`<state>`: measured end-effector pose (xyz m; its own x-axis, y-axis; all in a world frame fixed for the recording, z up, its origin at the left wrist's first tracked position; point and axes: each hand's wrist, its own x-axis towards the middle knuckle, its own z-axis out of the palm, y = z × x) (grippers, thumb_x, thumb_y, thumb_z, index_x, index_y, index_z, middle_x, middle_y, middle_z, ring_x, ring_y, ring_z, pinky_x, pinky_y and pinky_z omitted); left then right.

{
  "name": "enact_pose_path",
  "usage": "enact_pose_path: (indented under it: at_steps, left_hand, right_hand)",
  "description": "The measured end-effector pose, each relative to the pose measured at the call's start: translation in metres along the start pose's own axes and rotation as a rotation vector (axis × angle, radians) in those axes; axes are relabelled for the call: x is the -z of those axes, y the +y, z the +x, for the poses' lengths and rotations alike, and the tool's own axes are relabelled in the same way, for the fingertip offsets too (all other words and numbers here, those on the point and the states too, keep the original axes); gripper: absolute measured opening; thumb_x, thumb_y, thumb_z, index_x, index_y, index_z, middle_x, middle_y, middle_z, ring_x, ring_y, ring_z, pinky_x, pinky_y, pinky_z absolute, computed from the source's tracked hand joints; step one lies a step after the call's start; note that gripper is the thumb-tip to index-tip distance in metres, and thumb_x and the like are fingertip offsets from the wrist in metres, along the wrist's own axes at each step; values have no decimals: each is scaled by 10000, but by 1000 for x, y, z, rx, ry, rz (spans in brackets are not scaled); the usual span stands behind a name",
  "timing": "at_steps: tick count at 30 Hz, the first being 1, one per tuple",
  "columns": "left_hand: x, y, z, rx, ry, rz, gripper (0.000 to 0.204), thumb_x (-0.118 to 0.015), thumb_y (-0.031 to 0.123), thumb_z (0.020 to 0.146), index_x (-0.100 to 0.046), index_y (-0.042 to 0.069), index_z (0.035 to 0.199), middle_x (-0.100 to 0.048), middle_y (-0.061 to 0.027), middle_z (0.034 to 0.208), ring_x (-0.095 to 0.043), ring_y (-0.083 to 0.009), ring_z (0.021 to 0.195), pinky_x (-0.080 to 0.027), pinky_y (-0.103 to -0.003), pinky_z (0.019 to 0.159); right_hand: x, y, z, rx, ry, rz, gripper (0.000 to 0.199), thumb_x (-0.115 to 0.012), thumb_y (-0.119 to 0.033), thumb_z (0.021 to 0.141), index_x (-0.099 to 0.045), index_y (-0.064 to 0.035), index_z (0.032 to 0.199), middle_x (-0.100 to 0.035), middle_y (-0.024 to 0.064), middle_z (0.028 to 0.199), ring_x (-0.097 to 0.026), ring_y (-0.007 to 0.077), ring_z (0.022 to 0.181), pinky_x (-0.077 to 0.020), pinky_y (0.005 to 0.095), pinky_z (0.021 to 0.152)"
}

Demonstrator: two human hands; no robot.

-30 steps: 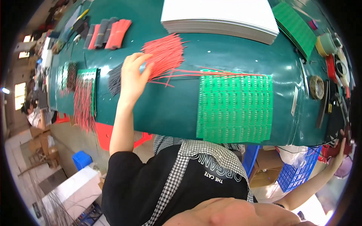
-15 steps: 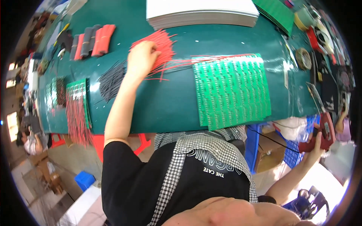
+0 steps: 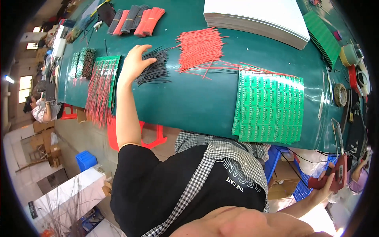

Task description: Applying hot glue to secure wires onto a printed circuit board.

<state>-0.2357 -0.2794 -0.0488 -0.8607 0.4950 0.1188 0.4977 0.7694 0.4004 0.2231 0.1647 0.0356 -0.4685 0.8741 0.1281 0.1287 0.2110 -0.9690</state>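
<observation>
My left hand is at the left edge of a loose pile of black wires, thumb and fingers apart, holding nothing that I can see. To its right lies a pile of red wires. Several red wires stretch from there to the upper edge of stacked green circuit board panels. At the far right, my right hand grips a red soldering gun, its slim metal end pointing up beside the table edge.
Left of my arm lie a board with red wires attached and smaller finished boards. Behind are bundled red and black wires and a white stack of sheets. More green panels and a tape roll sit right.
My left hand has moved from the red wire pile leftward to the black wires and its fingers have spread. The view has shifted left; my right hand still holds the soldering gun.
</observation>
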Motion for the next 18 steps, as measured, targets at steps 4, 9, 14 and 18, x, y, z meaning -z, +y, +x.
enact_pose_path:
  at_steps: [4, 9, 14, 18]
  left_hand:
    - [-4, -10, -11, -72, -17, -25, 326, -699, 148, 675, -609, -9, 947, -583, -123, 920, -565, -291, 878, -445, -342, 772]
    - [6, -3, -14, -68, -68, -37, 200, -678, 90, 684, -622, -37, 828, -580, -138, 780, -576, -281, 734, -440, -322, 656]
    - [9, 13, -7, -37, -116, 81, 145, -619, 103, 749, -638, -21, 821, -605, -154, 769, -578, -315, 707, -446, -341, 649]
    - [12, 13, -10, -64, -46, 194, 157, -585, 116, 785, -637, -9, 865, -619, -184, 846, -592, -339, 788, -458, -372, 695]
  right_hand:
    - [-9, 6, 4, -35, 34, 63, 421, -545, -141, 876, -381, 2, 1236, -564, 138, 1028, -462, 79, 634, -363, 180, 496]
    - [-35, 3, 5, -7, -71, 122, 374, -548, -129, 870, -420, 32, 1182, -573, 146, 1027, -474, 98, 593, -380, 189, 489]
    - [-35, -7, -6, -7, -61, 110, 410, -554, -140, 866, -394, 23, 1206, -571, 153, 1008, -473, 104, 591, -378, 185, 491]
    - [-40, -4, -5, -16, -82, 129, 448, -540, -189, 878, -366, -35, 1262, -556, 171, 1022, -486, 114, 615, -395, 191, 481]
